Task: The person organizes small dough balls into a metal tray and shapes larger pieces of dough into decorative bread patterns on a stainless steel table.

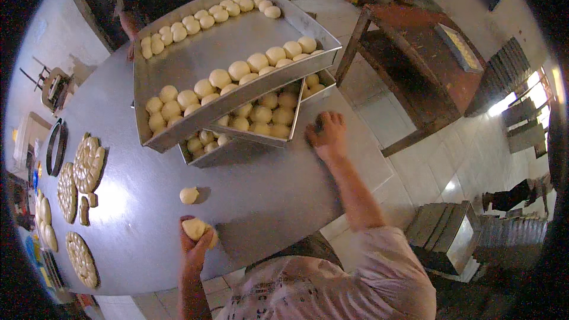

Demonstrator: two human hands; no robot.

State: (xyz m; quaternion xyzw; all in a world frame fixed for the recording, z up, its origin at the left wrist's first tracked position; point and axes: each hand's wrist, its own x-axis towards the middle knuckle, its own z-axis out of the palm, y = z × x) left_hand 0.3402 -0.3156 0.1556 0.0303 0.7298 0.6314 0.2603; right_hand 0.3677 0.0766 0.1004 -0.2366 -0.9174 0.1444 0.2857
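My left hand (197, 245), near the front edge of the metal table (267, 178), is closed around a lump of pale dough (200, 229) that bulges out between thumb and fingers. Just beyond it a single round dough ball (189, 195) sits on the tabletop. My right hand (329, 135) is stretched forward at the right side of the table, fingers curled down; whatever lies under them is hidden. To its left, a large metal tray (237, 38) with rows of dough balls along two sides rests tilted across smaller trays (278, 140) full of dough balls.
Flat rounds of clustered dough (89, 163) and a black ring (56, 147) lie at the left. Another person's hand (129, 26) is by the big tray's far left corner. A brown wooden table (409, 53) stands at the right, with stacked metal pans (441, 234) below it.
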